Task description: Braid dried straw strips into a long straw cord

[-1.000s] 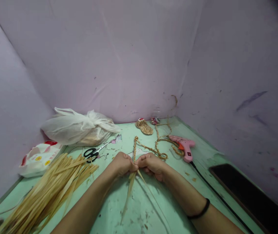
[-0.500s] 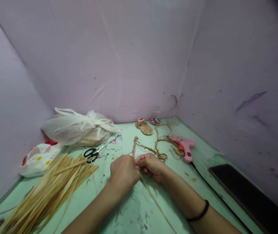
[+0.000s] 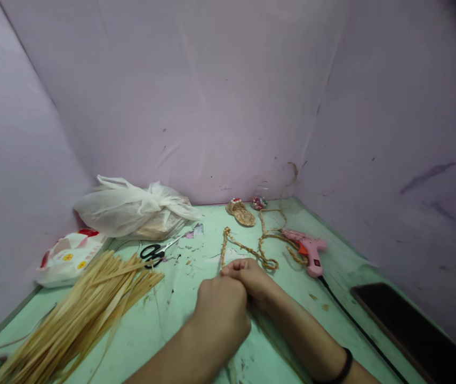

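My right hand (image 3: 252,277) pinches the near end of a braided straw rope (image 3: 244,246) that runs away across the green table (image 3: 196,266) in loops. My left hand (image 3: 222,312) is closed in a fist just in front of the right one and covers the loose straw strands there; a short strand end (image 3: 231,368) shows below it. A black band sits on my right wrist (image 3: 342,365).
A bundle of flat straw strips (image 3: 76,314) lies at the left. Black scissors (image 3: 153,250), a white plastic bag (image 3: 132,210), a printed packet (image 3: 70,257), a small woven sandal (image 3: 241,212), a pink glue gun (image 3: 310,250) with black cord and a dark slab (image 3: 407,325) surround the hands.
My left hand has pulled back toward me, over the strands, and now hides them. The right hand has stayed on the rope's end. The view has shifted slightly.
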Action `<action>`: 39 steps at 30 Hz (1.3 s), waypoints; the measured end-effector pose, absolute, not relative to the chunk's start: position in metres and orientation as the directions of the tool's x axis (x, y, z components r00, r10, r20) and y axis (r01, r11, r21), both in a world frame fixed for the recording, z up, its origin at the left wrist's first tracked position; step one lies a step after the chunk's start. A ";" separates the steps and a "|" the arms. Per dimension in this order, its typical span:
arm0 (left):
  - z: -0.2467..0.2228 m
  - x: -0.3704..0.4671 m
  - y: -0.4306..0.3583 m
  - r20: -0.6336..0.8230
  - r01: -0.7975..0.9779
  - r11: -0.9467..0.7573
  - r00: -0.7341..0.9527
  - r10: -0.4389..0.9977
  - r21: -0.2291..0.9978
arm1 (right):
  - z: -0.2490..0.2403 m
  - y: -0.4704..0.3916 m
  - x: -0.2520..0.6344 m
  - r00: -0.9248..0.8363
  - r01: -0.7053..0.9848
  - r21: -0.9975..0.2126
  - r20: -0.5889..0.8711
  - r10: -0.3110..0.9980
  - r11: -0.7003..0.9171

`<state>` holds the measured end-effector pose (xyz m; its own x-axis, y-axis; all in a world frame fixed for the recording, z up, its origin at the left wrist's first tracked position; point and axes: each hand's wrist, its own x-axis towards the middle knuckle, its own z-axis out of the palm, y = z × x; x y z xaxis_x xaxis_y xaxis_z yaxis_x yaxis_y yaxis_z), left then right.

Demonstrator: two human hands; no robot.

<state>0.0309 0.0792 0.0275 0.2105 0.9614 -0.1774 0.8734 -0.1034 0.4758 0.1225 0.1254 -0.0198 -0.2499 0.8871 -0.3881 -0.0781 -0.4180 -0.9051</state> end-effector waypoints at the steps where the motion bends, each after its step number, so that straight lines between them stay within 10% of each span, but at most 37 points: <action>1: 0.034 0.023 0.085 -0.153 0.895 -0.109 0.192 0.969 0.433 | -0.020 0.125 0.123 -0.265 -0.065 -0.908 -0.385 0.884 -0.415; 6: 0.050 -0.012 0.116 -0.301 0.552 0.298 -0.089 0.949 0.779 | -0.018 0.124 0.128 -0.356 0.000 -0.917 -0.374 0.856 -0.400; 12: 0.016 0.000 0.119 -0.613 0.205 0.578 0.296 0.733 0.790 | -0.015 0.122 0.126 -0.344 -0.062 -0.918 -0.348 0.872 -0.391; 39: 0.010 -0.002 0.121 -0.483 0.543 0.327 0.171 0.859 0.773 | -0.033 0.120 0.132 -0.334 0.119 -0.982 -0.178 0.926 -0.146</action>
<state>-0.0021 0.1209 0.0099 0.1710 0.8588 -0.4829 0.5433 0.3267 0.7734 0.1323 0.1201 -0.0331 -0.3341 0.9256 -0.1778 0.1188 -0.1458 -0.9822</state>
